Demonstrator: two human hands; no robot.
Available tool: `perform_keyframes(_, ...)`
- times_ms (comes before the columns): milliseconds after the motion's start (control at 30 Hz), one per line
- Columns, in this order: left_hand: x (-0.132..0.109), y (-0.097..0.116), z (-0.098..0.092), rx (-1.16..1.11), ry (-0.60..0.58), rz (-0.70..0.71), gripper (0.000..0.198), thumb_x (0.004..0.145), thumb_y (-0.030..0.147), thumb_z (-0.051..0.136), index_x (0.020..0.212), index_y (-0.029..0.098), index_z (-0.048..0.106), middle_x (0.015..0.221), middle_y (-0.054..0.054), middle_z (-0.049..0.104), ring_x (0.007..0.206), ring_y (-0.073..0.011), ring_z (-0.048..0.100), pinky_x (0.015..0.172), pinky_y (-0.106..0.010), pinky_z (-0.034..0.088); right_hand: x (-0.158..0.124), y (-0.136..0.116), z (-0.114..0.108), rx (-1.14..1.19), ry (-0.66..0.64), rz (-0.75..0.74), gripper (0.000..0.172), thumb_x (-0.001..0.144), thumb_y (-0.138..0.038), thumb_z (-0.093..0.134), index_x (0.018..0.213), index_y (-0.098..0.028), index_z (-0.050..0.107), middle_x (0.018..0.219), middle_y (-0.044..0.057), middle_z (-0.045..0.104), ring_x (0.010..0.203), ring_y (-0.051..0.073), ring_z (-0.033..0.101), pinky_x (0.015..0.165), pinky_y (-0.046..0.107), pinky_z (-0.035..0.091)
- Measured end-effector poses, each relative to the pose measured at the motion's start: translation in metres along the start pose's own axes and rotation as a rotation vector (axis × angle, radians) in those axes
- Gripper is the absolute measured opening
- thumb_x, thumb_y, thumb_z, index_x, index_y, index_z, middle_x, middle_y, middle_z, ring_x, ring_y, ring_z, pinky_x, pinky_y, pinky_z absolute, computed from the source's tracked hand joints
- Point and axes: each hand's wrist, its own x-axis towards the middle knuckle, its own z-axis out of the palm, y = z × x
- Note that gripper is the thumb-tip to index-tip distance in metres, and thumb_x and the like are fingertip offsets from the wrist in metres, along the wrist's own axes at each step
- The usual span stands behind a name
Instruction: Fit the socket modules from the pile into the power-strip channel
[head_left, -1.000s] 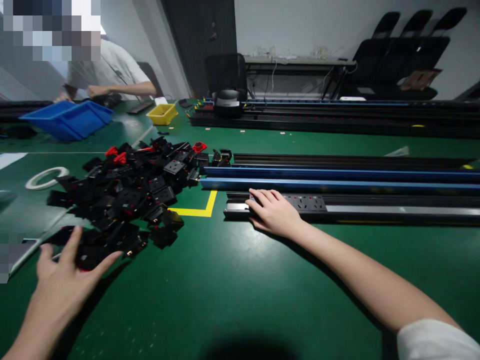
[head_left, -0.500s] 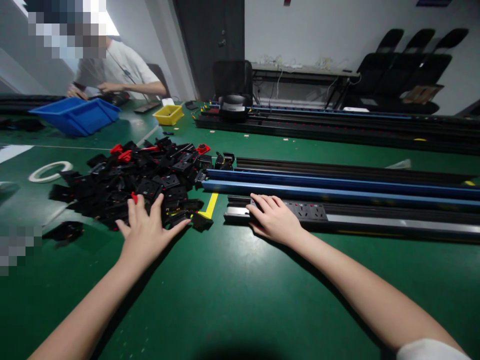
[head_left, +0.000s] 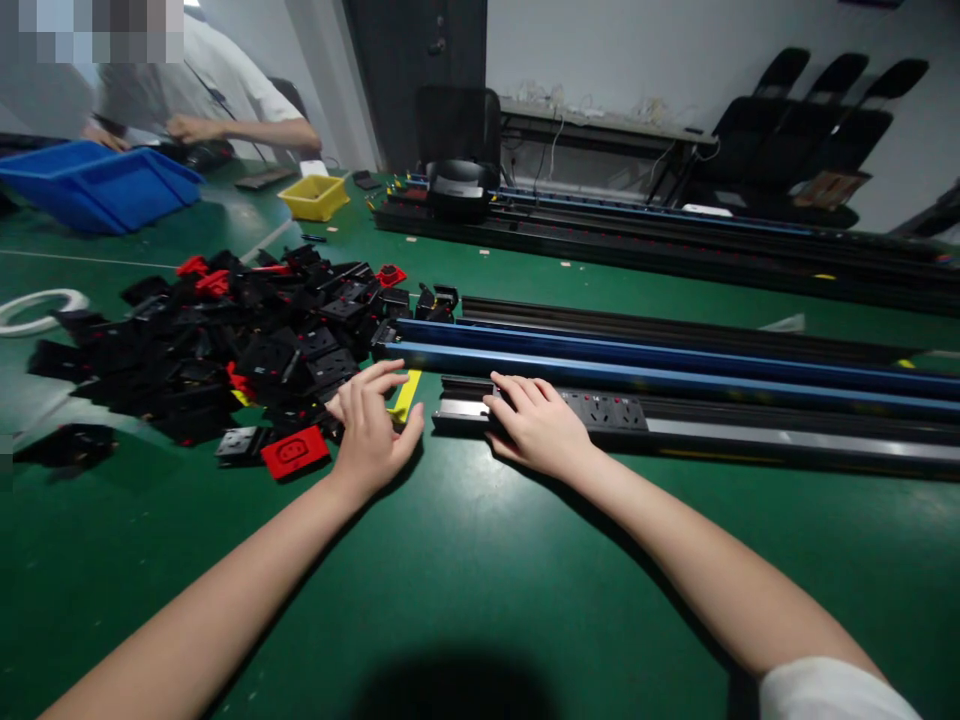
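Observation:
My left hand (head_left: 371,425) is at the right edge of a heap of black socket modules (head_left: 262,350), fingers bent but apart; whether it touches the pieces behind it I cannot tell. Just left of its wrist lies a red socket module (head_left: 296,453), beside a grey-faced one (head_left: 240,445). My right hand (head_left: 536,420) rests over the left end of a black rail (head_left: 750,437), thumb at the front side and fingers across the top. It grips a socket module there, mostly hidden by the hand. More black socket modules (head_left: 615,412) sit in the rail to its right.
A blue rail (head_left: 675,375) and another black rail lie behind. Yellow tape (head_left: 409,393) marks the green table. A blue bin (head_left: 105,190), a yellow bin (head_left: 315,198) and a white tape roll (head_left: 37,308) stand left. A co-worker sits across the table; longer rails lie farther back.
My left hand has moved right from the front of the heap, and the red module shows where it was. The right hand keeps its place on the rail. The view has shifted slightly.

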Motion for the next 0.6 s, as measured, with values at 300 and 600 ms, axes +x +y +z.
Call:
perform_keyframes(300,-0.001,-0.02,0.004,-0.283,-0.012,-0.232,0.021,0.096,0.031,0.051,0.116,0.024,0.053,0.116,-0.009,0.063,0.108,-0.0241,0.062,0.089,-0.041,0.053,0.0,0.0,0.001,-0.006,0.022,-0.001,0.029,0.1,-0.039,0.055,0.116,-0.017,0.065,0.151,0.022,0.056,0.129,0.034,0.057,0.105,0.048,0.045)
perform_keyframes(600,0.001,-0.018,0.004,-0.242,-0.161,-0.152,0.018,0.097,0.032,0.045,0.106,0.023,0.057,0.107,-0.008,0.066,0.094,-0.0233,0.059,0.085,-0.041,0.05,0.0,0.001,0.001,0.024,0.001,0.015,0.031,0.098,-0.04,0.058,0.116,-0.016,0.065,0.152,0.021,0.055,0.132,0.035,0.056,0.106,0.049,0.045)
